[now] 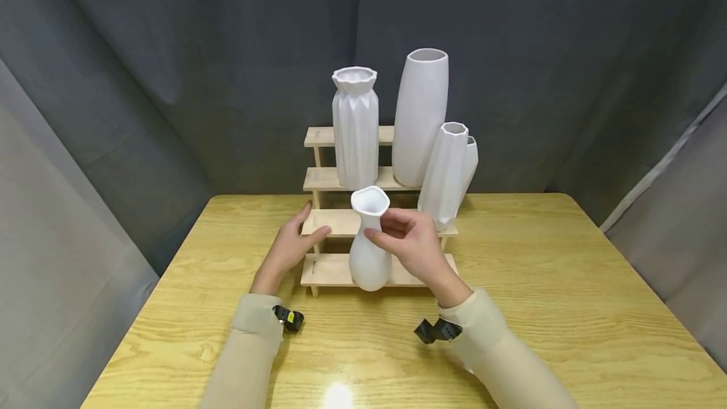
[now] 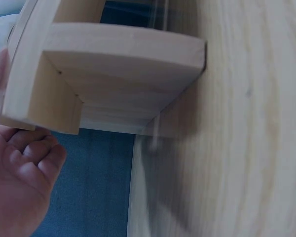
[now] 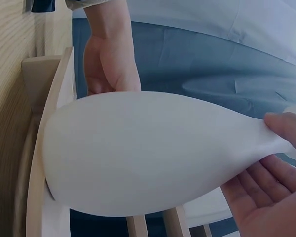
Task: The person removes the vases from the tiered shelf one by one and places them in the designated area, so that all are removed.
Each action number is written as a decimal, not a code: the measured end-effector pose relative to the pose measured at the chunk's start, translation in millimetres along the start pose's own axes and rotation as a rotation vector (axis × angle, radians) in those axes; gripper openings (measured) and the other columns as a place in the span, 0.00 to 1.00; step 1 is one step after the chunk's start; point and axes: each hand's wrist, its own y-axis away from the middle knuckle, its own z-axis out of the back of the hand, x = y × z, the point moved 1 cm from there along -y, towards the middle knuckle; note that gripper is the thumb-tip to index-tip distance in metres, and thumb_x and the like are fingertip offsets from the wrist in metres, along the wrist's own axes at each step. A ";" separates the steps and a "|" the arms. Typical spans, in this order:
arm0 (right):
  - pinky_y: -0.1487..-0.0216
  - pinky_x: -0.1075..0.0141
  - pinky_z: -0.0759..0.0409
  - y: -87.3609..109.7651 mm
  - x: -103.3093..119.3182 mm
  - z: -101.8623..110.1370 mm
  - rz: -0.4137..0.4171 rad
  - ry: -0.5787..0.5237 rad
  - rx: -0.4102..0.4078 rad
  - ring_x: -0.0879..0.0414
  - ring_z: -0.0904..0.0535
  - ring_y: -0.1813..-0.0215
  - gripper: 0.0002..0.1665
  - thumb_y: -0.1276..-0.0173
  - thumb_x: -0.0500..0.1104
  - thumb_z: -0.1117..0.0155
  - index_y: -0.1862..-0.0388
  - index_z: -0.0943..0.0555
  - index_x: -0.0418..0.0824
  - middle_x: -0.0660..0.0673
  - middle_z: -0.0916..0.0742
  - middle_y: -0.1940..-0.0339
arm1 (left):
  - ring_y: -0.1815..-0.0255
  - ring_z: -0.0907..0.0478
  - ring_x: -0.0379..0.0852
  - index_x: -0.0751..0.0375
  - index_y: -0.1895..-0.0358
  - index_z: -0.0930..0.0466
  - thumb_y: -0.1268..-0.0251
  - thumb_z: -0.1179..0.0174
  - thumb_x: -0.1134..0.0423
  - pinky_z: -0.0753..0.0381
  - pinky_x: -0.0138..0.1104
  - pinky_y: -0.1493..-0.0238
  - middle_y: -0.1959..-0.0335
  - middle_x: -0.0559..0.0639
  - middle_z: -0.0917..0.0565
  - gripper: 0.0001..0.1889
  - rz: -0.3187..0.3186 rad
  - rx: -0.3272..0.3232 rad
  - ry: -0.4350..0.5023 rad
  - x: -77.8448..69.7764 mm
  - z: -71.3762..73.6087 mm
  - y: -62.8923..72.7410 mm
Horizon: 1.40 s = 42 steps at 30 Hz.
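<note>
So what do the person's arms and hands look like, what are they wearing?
Both arms wear long, loose sleeves in a pale beige cloth, ending at the wrists. The left hand and right hand are bare: no gloves, and no rings that I can make out. A small black device is strapped under each wrist; the left one carries a little yellow mark, the right one looks plain black.

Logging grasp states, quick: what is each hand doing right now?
Left hand: open, resting on the wooden shelf.
Right hand: fingers pinch the small white vase neck.
</note>
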 end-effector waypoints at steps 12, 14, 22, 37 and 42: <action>0.52 0.58 0.16 23.1 11.2 6.2 0.030 -0.031 0.012 0.48 0.14 0.54 0.18 0.42 0.27 0.27 0.51 0.16 0.27 0.35 0.13 0.56 | 0.22 0.54 0.47 0.53 0.20 0.53 0.42 0.37 0.32 0.46 0.45 0.26 0.21 0.48 0.50 0.54 -0.001 0.009 -0.011 1.7 0.7 1.4; 0.51 0.58 0.16 26.6 13.5 8.3 0.026 -0.035 0.011 0.48 0.14 0.54 0.18 0.42 0.27 0.27 0.51 0.16 0.26 0.34 0.13 0.56 | 0.22 0.54 0.47 0.52 0.20 0.53 0.42 0.38 0.32 0.46 0.46 0.26 0.21 0.48 0.50 0.53 0.002 0.008 -0.015 1.3 0.9 1.5; 0.52 0.59 0.16 39.8 18.7 18.9 -0.011 -0.018 -0.007 0.50 0.14 0.55 0.20 0.43 0.27 0.27 0.50 0.17 0.26 0.34 0.13 0.55 | 0.22 0.55 0.48 0.52 0.20 0.53 0.41 0.39 0.32 0.48 0.47 0.25 0.21 0.47 0.51 0.52 0.003 0.015 -0.024 0.3 1.1 2.9; 0.55 0.61 0.15 61.5 24.1 46.3 -0.006 0.046 -0.041 0.54 0.14 0.57 0.18 0.44 0.25 0.27 0.53 0.16 0.24 0.45 0.11 0.59 | 0.22 0.56 0.49 0.52 0.20 0.53 0.41 0.39 0.31 0.49 0.48 0.25 0.21 0.47 0.51 0.53 0.005 0.015 -0.018 1.8 0.5 2.2; 0.54 0.61 0.16 67.0 25.6 53.2 -0.014 0.040 -0.042 0.54 0.14 0.55 0.19 0.45 0.24 0.27 0.53 0.17 0.22 0.48 0.11 0.58 | 0.22 0.56 0.49 0.50 0.20 0.53 0.42 0.39 0.31 0.50 0.48 0.25 0.21 0.46 0.51 0.53 0.015 0.019 -0.022 2.1 0.4 2.6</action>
